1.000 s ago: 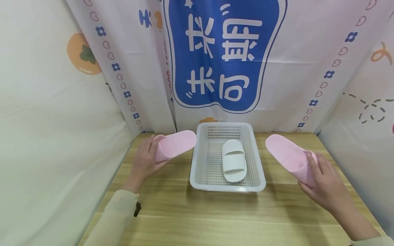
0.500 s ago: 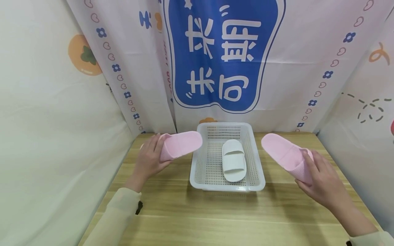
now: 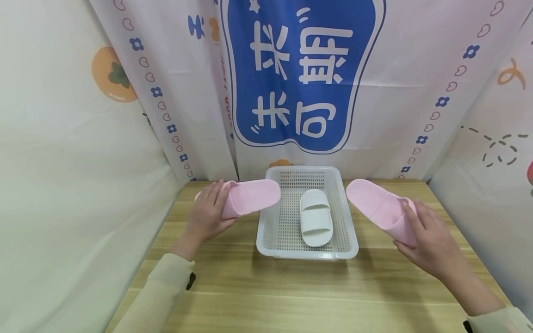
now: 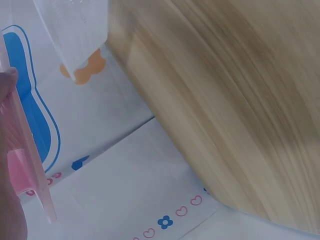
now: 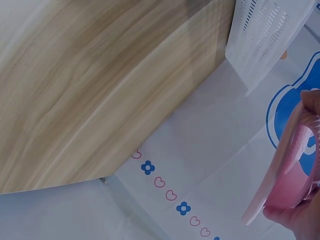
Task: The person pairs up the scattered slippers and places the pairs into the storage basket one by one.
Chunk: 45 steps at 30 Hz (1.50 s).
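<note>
My left hand [image 3: 208, 215] grips a pink slipper [image 3: 256, 196] by its strap, fingers over the top. The slipper's toe end overlaps the basket's left rim in the head view. On the other side, my right hand [image 3: 433, 238] holds a second pink slipper [image 3: 370, 203] around the strap, its free end pointing at the basket's right rim. Between the hands stands a white perforated basket [image 3: 307, 255], with white slippers [image 3: 316, 217] lying in its right half. In the right wrist view the pink slipper [image 5: 280, 175] is held up off the wooden table.
The wooden table [image 3: 266, 300] carries the basket near its back edge. A printed cloth [image 3: 200, 92] hangs right behind it, and pale cloth walls [image 3: 83, 208] close in the left and right sides.
Both hands have moved inward toward the basket with their pink slippers. The left slipper now overlaps the basket's rim, and the right one has come closer. The basket has stayed put.
</note>
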{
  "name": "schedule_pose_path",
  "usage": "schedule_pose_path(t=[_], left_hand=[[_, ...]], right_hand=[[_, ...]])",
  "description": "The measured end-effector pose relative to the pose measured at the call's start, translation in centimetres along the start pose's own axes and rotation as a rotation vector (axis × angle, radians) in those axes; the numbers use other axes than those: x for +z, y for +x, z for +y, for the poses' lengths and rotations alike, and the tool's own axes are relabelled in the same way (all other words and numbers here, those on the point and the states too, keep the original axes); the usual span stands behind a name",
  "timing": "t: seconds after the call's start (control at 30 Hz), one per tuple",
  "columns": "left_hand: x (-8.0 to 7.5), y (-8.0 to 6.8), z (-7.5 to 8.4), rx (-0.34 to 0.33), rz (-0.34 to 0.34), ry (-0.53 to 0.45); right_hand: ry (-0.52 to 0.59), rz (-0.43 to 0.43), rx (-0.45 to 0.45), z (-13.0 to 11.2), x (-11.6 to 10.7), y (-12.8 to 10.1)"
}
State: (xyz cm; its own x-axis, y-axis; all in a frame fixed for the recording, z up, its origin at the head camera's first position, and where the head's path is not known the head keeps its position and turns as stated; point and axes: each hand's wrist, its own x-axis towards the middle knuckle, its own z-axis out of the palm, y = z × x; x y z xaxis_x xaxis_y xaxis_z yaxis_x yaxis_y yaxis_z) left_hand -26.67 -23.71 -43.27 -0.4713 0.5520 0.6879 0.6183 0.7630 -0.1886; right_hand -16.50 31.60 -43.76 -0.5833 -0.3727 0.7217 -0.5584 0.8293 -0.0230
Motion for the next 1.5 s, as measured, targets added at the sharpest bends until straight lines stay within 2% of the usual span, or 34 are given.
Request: schedule_pose_path(t=[0.07,0.3,0.53,0.87,1.07,1.5], left_hand=[[0.0,0.1,0.1,0.004,0.001,0.003],[-0.1,0.6,0.8,0.017,0.006,0.000],[0.2,1.0,1.3,0.030,0.006,0.006],[0.2,1.8,2.1,0.058,0.019,-0.011],[0.3,2.2,2.5,0.096,0.058,-0.019],[0.0,2.8,3.4,0.108,-0.019,-0.025]], right_hand=[[0.002,-0.014,-0.003,-0.1,0.1,0.2],[0.021,0.035,-0.047,-0.5,0.5,0.9],[0.037,0.019,-0.069,-0.9,0.6,1.5],[0.051,0.060,-0.109,-1.5,0.9,2.3],[0.058,0.054,-0.132,-1.6,0.9,2.6],[0.065,0.042,-0.165,-2.4,1.1,3.6]])
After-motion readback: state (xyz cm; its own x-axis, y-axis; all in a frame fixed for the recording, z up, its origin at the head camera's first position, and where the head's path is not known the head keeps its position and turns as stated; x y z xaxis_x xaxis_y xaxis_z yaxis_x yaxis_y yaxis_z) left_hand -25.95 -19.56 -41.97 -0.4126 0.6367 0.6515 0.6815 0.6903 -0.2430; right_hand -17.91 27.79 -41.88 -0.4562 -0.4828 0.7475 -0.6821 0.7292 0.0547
